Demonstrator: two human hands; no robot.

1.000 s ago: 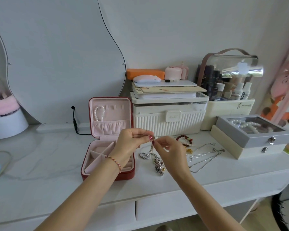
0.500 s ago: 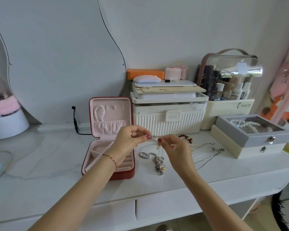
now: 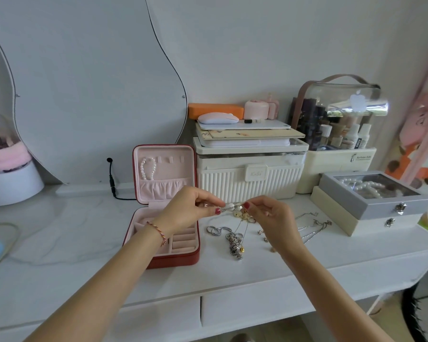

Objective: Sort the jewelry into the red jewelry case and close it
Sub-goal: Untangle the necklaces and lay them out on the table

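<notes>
Head view: left hand (image 3: 188, 208) and right hand (image 3: 273, 218), now farther apart, pinch a bracelet (image 3: 234, 207) stretched horizontally, left-right.

both hands (image 3: 188, 208) lifted the necklace (image 3: 232, 206), pulling it taut between them

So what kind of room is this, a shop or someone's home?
Most likely a dressing table in someone's bedroom. A curvy mirror leans at the back, a clear case of cosmetics stands to the right, and jewelry boxes, like the open red case, sit on the white tabletop.
</notes>
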